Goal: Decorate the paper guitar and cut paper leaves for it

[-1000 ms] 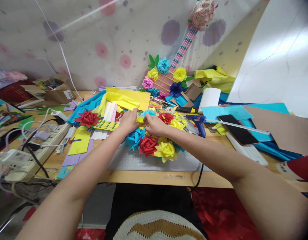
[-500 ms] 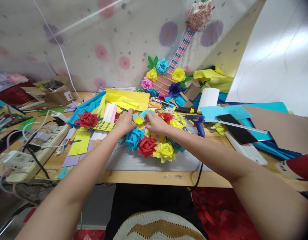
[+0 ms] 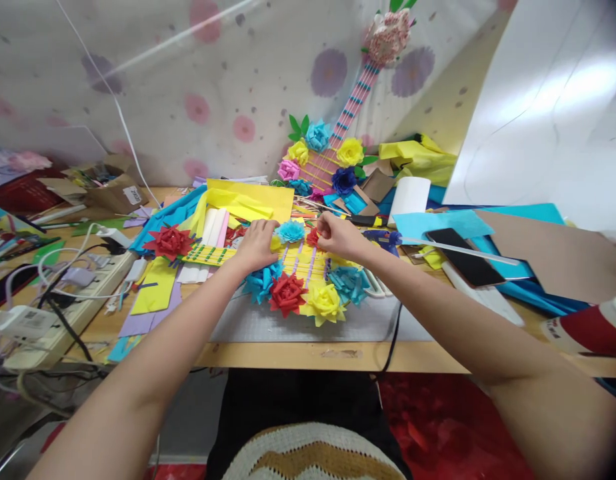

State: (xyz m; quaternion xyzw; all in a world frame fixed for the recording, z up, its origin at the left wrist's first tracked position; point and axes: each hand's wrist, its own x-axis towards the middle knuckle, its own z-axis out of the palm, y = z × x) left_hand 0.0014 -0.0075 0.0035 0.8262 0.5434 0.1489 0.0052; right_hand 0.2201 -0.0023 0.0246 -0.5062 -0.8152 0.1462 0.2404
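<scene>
A yellow paper guitar (image 3: 308,261) with lilac strings lies flat, ringed by paper flowers. My left hand (image 3: 259,245) rests over its left side where the neck meets the body, fingers apart, beside a small yellow flower (image 3: 275,243). My right hand (image 3: 337,235) is closed in a pinch above the far side, over a red flower (image 3: 313,237) that it partly covers; anything between the fingertips is too small to see. A light blue flower (image 3: 291,231) sits between both hands. Along the near edge are blue (image 3: 263,283), red (image 3: 287,294), yellow (image 3: 324,302) and teal (image 3: 350,284) flowers.
Right of the guitar lies a blue glue gun (image 3: 383,239), then a phone (image 3: 463,257) and a red cup (image 3: 588,331). A power strip (image 3: 71,310) with tangled cables is on the left. A pink flowered guitar (image 3: 333,160) leans on the back wall.
My right hand has moved right, from the light blue flower to the red one, uncovering the light blue flower and strings. My left hand stays nearly in place. The view has shifted slightly.
</scene>
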